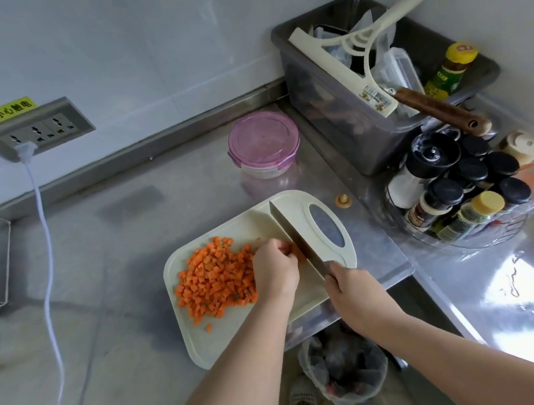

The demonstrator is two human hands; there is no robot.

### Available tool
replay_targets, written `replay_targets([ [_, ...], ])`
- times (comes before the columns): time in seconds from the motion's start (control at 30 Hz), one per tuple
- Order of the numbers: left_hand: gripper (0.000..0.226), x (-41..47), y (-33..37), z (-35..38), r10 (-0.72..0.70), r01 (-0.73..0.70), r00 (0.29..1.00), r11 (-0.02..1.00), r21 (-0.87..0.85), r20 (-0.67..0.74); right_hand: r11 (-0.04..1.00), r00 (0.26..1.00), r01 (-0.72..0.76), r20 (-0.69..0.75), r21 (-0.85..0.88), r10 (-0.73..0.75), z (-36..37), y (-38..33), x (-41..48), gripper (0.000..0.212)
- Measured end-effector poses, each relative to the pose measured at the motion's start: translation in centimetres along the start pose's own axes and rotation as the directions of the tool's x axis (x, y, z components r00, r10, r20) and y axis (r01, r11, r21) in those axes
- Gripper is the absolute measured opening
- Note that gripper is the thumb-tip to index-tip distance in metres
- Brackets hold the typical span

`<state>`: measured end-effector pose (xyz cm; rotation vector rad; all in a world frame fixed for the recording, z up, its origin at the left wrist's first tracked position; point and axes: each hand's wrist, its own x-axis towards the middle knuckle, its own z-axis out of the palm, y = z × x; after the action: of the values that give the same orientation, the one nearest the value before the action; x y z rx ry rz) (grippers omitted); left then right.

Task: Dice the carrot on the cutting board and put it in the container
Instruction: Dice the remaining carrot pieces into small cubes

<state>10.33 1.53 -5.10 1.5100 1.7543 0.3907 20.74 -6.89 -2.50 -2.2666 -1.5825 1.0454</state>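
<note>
the right hand [342, 285] grips the cleaver [294, 232] by its handle, blade edge down on the cream cutting board [207, 345]. the left hand [275, 267], fingers curled, holds an uncut carrot piece [297, 253] against the blade. the diced carrot [217, 279] is heaped on the board's left half. the pink-lidded container [263, 144] stands closed on the steel bench [133, 248] behind.

Kitchen: steel counter [110, 282], spice jars [453, 191], cutting board [207, 345] (carrot dice [216, 277]).

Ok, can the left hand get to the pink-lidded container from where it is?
Probably yes: only bare counter lies between the cutting board and the container, though the left hand is holding a carrot piece.
</note>
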Motion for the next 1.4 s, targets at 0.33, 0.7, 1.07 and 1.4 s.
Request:
replay_targets([
  [0.33,0.021,0.9,0.7,-0.2,-0.08,0.081,0.997,0.991,-0.11,0.017,0.997,0.999,0.037,0.018,-0.068,-0.036,-0.2,0.1,1.8,0.022],
  [0.7,0.006,0.2,0.9,-0.4,-0.157,0.162,0.987,0.963,-0.215,0.04,0.991,0.995,0.06,-0.072,-0.117,-0.068,-1.0,0.1,1.2,0.024],
  [1.07,0.009,0.0,1.0,-0.5,-0.137,0.137,0.99,0.977,-0.165,0.013,0.988,1.0,0.016,-0.007,-0.152,-0.018,0.1,-0.6,0.4,0.03],
  [1.4,0.012,0.4,0.9,-0.3,-0.158,0.156,0.987,0.978,-0.141,-0.003,0.96,0.996,-0.048,0.057,-0.274,0.066,0.7,-1.0,0.9,0.035],
])
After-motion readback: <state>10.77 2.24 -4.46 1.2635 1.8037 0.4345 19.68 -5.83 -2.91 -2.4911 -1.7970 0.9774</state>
